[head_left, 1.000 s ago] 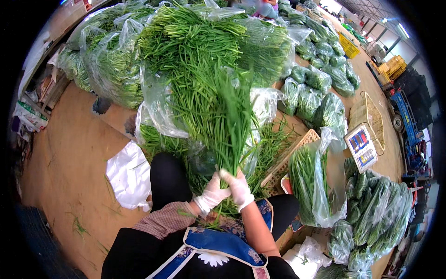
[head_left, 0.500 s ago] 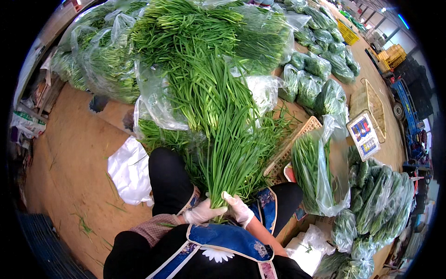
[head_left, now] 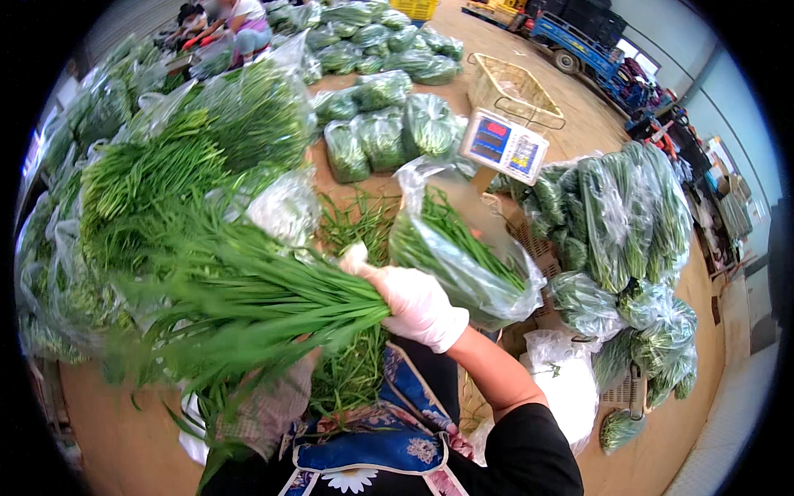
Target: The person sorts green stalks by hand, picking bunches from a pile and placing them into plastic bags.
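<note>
My white-gloved right hand (head_left: 418,306) is closed round a thick bunch of long green leaves (head_left: 273,302), which lies sideways and fans out leftward, blurred at the tips. My left hand is mostly hidden by the leaves, below which its checked sleeve (head_left: 269,405) shows; white glove tips at the bunch's upper edge may be its fingers. Just right of the bunch stands an open clear bag (head_left: 496,264) with similar leaves inside, beside a scale display panel (head_left: 502,145) on a post. Loose leaves (head_left: 347,372) lie below the bunch, over my blue apron (head_left: 356,446).
Large bagged piles of greens (head_left: 248,99) fill the left, more bags (head_left: 628,215) the right, smaller ones (head_left: 385,136) the back. Co-workers (head_left: 246,25) crouch at upper left. A cream plastic crate (head_left: 513,87), a blue cart (head_left: 562,41) and white plastic bags (head_left: 554,388) are also in view.
My view has swung right. The bunch, earlier upright between both hands, has tipped leftward and risen with my right hand toward the open bag; my left hand has become mostly hidden.
</note>
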`<state>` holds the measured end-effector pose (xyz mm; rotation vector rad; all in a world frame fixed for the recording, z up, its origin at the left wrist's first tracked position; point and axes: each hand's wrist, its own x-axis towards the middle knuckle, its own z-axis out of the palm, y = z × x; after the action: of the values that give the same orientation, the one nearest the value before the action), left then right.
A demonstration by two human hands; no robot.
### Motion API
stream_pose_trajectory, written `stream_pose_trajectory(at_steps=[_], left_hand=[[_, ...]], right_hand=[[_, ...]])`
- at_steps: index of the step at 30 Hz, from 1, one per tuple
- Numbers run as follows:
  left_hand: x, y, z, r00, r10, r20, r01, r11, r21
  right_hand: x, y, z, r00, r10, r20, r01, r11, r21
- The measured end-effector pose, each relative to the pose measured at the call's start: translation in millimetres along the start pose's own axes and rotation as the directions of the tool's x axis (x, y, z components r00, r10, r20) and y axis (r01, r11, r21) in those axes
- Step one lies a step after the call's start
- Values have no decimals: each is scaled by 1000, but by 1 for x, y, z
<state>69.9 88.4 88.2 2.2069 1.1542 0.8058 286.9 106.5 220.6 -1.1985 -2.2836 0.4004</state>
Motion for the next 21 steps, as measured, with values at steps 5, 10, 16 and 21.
stream_pose_trajectory(at_steps=[5, 10, 16, 21], left_hand=[[12, -3, 2, 960, -278, 31, 277, 933, -231], [142, -11, 84, 962, -267, 61, 248, 758, -603], [264, -78, 135, 881, -467, -71, -69, 23, -997], [212, 13, 75, 892, -451, 18, 344, 653, -674]], right_hand=[[4, 68, -52, 933, -65, -354, 86, 995, 43], [-68, 210, -35, 938, 226, -265, -251, 966, -65], [-147, 209, -13, 349, 928, 134, -786, 367, -497], [-215, 301, -8, 441, 848, 293, -563, 516, -646]])
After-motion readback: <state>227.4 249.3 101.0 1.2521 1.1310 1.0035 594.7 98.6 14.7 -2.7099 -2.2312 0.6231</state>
